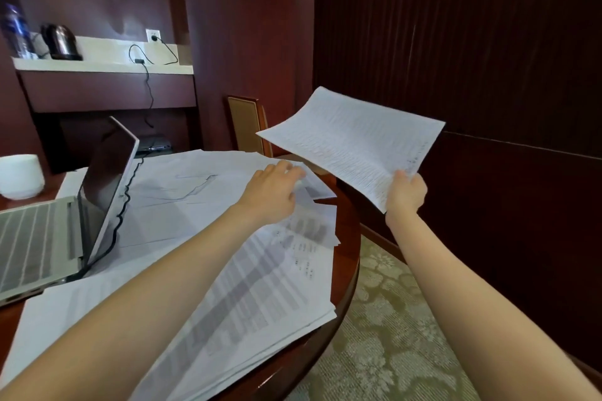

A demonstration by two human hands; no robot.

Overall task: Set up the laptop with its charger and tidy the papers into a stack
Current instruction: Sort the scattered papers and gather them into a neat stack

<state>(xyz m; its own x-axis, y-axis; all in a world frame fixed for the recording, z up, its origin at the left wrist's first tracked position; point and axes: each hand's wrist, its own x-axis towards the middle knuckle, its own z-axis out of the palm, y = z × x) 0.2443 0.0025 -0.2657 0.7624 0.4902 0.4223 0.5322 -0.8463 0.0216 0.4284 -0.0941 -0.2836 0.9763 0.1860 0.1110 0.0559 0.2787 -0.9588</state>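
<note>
As flat sheets [260, 286] sprawl, right hand [405, 194] grips paper [351, 140].

White papers [260, 286] are showing grey bands of print. The bench [348, 238] is gleaming red-brown. The carpet [384, 319] is showing pale florals on olive. The laptop [39, 238] is looking silver, its cable [125, 197] black.

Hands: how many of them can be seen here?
2. The left hand touches the scattered papers on the table; the right hand holds printed sheets in the air, right of it.
</note>
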